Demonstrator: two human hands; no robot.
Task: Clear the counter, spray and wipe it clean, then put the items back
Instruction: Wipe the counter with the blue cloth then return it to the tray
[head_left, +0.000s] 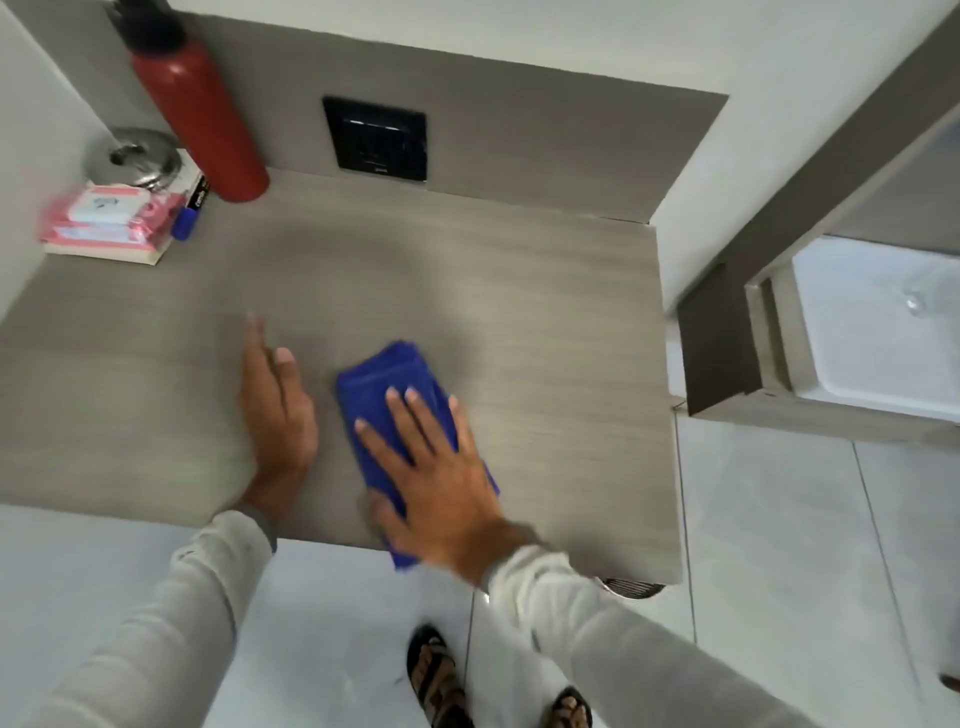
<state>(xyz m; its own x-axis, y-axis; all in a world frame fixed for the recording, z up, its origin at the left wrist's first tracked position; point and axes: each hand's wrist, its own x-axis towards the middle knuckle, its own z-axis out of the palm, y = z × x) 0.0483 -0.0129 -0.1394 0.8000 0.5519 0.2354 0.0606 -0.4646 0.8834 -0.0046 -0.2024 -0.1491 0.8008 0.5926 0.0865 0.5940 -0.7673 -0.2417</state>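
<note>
A folded blue cloth lies on the grey wood-grain counter near its front edge. My right hand presses flat on the cloth with fingers spread; the cloth's near corner hangs over the edge. My left hand rests flat on the bare counter just left of the cloth, fingers together, holding nothing. At the back left corner stand a red bottle with a black cap, a metal lidded pot, a pink wipes pack on a book, and a blue-capped marker.
A black wall socket sits in the backsplash behind the counter. A white wall closes off the left side. To the right, past the counter's end, is a white sink basin. Tiled floor and my sandalled feet lie below the front edge.
</note>
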